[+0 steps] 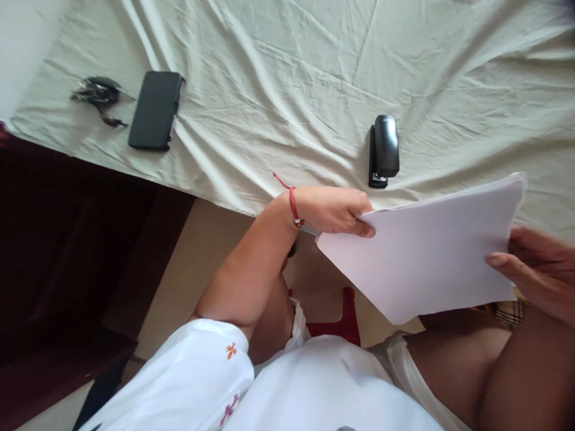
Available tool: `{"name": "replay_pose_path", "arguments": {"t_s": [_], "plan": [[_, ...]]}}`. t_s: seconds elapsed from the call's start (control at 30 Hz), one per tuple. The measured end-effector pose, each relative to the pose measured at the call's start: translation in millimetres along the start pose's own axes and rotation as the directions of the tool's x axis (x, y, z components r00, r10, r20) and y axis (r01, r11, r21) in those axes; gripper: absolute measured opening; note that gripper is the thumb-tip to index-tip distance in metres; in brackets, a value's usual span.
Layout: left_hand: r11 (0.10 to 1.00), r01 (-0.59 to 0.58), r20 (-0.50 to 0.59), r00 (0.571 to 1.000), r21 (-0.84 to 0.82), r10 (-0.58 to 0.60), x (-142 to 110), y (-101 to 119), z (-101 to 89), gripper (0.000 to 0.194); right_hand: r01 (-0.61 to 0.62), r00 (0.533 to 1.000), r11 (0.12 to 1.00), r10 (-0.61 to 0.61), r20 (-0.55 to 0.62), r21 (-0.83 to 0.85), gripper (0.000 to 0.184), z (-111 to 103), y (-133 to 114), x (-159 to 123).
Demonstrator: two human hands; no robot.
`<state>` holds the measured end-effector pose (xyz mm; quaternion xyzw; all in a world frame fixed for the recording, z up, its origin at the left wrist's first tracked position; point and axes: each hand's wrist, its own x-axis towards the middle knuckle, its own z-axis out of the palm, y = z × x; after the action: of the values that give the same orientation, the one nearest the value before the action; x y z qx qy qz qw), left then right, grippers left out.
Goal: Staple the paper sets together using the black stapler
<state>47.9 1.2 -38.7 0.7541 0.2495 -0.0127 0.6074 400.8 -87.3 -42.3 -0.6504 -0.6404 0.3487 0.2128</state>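
A stack of white paper sheets is held tilted above my lap, close to the edge of the cloth-covered surface. My left hand, with a red string bracelet at the wrist, pinches its upper left edge, the thumb lying on top. At the opposite end, my right hand grips the sheets with the thumb on the face and the fingers behind; it is slightly blurred. Just beyond the paper, a black stapler rests on the cloth.
A light, wrinkled cloth covers the surface ahead. On its left side lie a black phone-shaped item and a bunch of keys with a dark fob. Dark wooden furniture stands at lower left. Part of a red stool shows below.
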Motion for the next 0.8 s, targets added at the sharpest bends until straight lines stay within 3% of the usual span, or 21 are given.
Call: {"name": "replay_pose_path", "arguments": {"t_s": [0.07,0.17,0.3,0.43,0.53,0.67,0.8], "plan": [[1.000,0.017,0.001,1.000,0.022,-0.017,3,1,-0.2,0.022,-0.018,1.000,0.999,0.018,-0.011,-0.026,0.051,4,1,-2],[0.999,0.050,-0.024,0.998,-0.007,-0.050,2,1,-3.5,0.015,-0.176,0.984,0.981,0.178,-0.015,0.087,0.057,9,8,-1],[0.990,0.091,-0.200,0.973,-0.110,-0.112,-2,-1,-11.0,0.009,-0.401,0.907,0.861,0.421,0.005,0.313,0.070,7,21,3],[0.973,0.202,-0.382,0.895,-0.111,-0.229,1,-3,-12.3,0.006,-0.626,0.774,0.701,0.612,0.160,0.342,0.082,-2,19,6],[0.971,0.224,-0.491,0.839,-0.081,-0.235,7,-5,-8.6,0.013,-0.714,0.700,0.631,0.663,0.267,0.304,0.083,-4,6,6],[0.978,0.210,-0.655,0.739,0.000,-0.158,14,-11,-4.7,0.018,-0.712,0.694,0.604,0.682,0.230,0.360,0.082,-1,-7,6],[0.974,0.219,-0.741,0.663,0.055,-0.107,19,-16,-4.0,0.015,-0.714,0.681,0.574,0.701,0.210,0.400,0.080,2,-8,11]]}}
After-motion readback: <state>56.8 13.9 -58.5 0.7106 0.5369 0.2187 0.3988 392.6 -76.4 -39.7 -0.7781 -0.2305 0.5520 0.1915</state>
